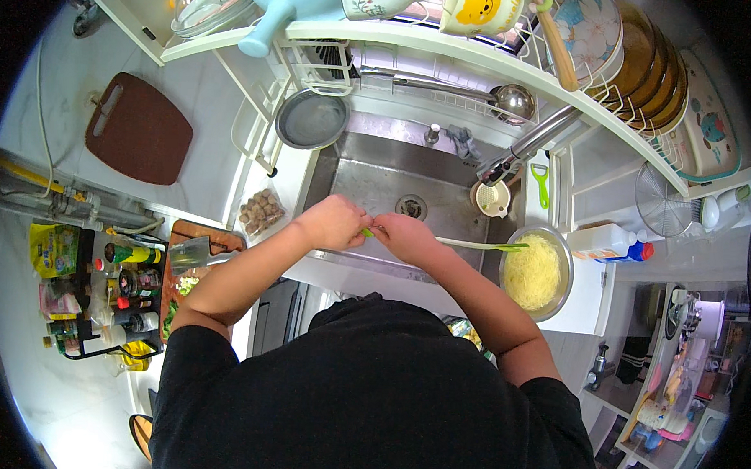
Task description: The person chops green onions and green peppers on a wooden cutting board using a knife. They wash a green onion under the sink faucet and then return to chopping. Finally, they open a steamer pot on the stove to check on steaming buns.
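Over the near part of the stainless steel sink [378, 178], my left hand [337, 223] and my right hand [407, 237] meet at the fingertips. Both pinch a slim scallion stalk [466, 243], with a bit of bright green showing between them. Its pale length runs out to the right from behind my right hand, and a green tip reaches over the rim of a metal bowl [569, 287]. That bowl holds a heap of pale yellow shreds [531, 273]. My fingers hide the middle of the stalk.
Left of the sink lie a bag of brown balls [262, 212] and a cutting board [177, 232] bearing a cleaver [189, 256] and chopped greens. A faucet [511, 159] leans over a small strainer [493, 199]. A green peeler [541, 185] lies right; a dish rack [409, 31] spans overhead.
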Demonstrator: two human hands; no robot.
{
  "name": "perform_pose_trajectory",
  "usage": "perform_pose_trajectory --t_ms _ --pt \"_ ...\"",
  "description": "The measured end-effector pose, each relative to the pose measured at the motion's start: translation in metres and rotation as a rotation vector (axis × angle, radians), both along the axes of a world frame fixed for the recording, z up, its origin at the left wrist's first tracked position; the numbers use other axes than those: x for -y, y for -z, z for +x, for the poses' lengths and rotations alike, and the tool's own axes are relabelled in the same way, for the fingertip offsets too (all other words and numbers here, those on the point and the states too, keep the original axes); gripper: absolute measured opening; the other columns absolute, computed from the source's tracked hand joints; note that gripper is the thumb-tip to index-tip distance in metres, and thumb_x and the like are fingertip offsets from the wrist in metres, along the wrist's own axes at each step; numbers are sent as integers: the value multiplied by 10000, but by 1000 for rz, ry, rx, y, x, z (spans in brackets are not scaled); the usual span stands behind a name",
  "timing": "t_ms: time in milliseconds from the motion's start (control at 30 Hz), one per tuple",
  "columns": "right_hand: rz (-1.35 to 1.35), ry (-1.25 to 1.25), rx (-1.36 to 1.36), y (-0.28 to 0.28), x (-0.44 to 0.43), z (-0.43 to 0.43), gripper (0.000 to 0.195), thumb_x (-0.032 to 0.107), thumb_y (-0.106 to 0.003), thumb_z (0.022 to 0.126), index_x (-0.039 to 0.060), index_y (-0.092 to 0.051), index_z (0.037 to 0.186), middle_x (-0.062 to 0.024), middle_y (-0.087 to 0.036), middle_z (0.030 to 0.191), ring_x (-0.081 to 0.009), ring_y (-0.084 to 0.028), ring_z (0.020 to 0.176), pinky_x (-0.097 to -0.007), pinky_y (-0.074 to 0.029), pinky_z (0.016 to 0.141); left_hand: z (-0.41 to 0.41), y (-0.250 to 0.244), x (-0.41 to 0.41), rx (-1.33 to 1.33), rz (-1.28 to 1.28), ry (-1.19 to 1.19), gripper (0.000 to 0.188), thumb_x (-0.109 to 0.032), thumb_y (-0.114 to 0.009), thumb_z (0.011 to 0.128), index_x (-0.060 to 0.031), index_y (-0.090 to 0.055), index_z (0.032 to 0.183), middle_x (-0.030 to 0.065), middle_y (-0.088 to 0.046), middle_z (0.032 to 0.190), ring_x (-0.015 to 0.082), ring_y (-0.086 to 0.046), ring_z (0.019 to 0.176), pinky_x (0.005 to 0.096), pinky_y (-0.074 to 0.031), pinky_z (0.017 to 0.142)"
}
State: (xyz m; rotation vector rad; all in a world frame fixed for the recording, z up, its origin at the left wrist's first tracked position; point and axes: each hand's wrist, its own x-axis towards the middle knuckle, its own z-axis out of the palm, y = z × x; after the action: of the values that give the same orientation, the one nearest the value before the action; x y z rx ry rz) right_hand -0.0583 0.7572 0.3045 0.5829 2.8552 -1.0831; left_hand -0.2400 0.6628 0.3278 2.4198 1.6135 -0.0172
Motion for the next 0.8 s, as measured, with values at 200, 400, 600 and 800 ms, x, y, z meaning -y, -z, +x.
perform_pose_trajectory --t_ms 200,400,600,800 --pt "70 67 38 0 13 -4 234 290 -460 972 74 -547 1000 -167 -648 888 -383 -625 828 -494 -489 692 -3 -1 5 118 104 -49 216 -257 -630 770 -79 -596 886 86 -619 780 289 -608 802 425 -484 741" --pt "150 27 10 -4 12 -6 221 283 -460 973 78 -543 980 -152 -652 852 -364 -631 804 -481 -495 669 -4 8 11 160 186 -89 196 -229 -615 788 -80 -592 913 101 -613 818 306 -595 810 437 -481 738" --pt "134 23 -169 -6 9 -10 210 264 -459 976 73 -541 1007 -167 -651 870 -383 -630 792 -491 -490 645 -4 2 20 462 40 -321 162 -177 -563 827 -54 -572 932 168 -609 843 360 -585 816 464 -468 705" --pt "-37 85 -379 -18 2 -13 185 241 -455 989 70 -527 993 -184 -618 841 -419 -593 785 -476 -479 654 -2 18 14 1060 32 -527 144 -191 -466 928 -67 -533 901 25 -515 670 183 -509 603 322 -390 558"
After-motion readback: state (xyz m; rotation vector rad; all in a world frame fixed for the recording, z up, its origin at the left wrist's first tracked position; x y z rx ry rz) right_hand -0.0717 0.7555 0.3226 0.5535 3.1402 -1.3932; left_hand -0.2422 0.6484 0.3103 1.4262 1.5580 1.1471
